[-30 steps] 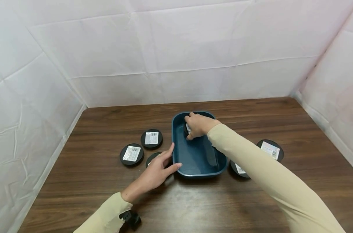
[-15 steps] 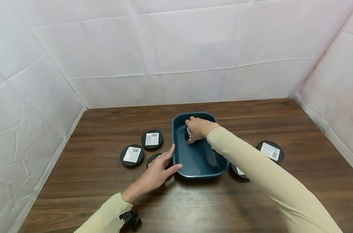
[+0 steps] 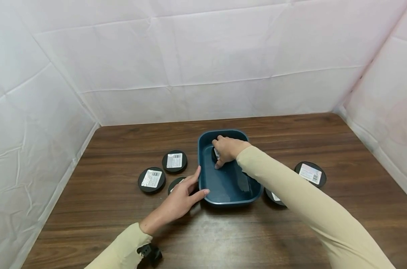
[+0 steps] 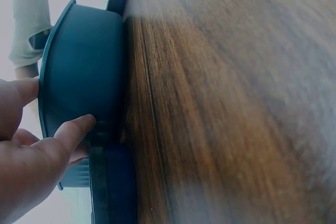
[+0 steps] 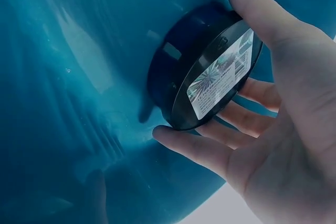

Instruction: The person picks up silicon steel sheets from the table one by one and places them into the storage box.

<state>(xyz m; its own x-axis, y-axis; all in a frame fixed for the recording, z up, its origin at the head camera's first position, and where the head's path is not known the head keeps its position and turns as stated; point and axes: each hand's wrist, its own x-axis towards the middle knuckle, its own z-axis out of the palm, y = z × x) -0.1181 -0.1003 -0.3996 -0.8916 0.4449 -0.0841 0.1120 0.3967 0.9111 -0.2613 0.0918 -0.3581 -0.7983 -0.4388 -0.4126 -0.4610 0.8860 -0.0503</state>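
My right hand (image 3: pixel 225 151) reaches into the far half of a blue plastic tub (image 3: pixel 223 204). Its thumb and fingers curl round a flat round black container (image 5: pixel 210 69) with a white barcode label, tilted inside the tub. At the tub's near-left side my left hand (image 3: pixel 178 200) holds the wall. The left thumb lies over the rim and a fingertip presses the outer wall (image 4: pixel 84 66). Partly hidden under the left hand is another black container (image 3: pixel 174 183), close beside the tub.
Two more labelled black containers, a farther one (image 3: pixel 174 161) and a nearer one (image 3: pixel 151 180), lie left of the tub. On the right, one container (image 3: pixel 310 174) lies by the right sleeve, which partly covers another (image 3: pixel 274 197). White sheets (image 3: pixel 203 74) enclose the wooden table (image 3: pixel 116 216).
The right hand has lowered slightly in the tub with the black container. The left hand keeps its place at the tub's side.
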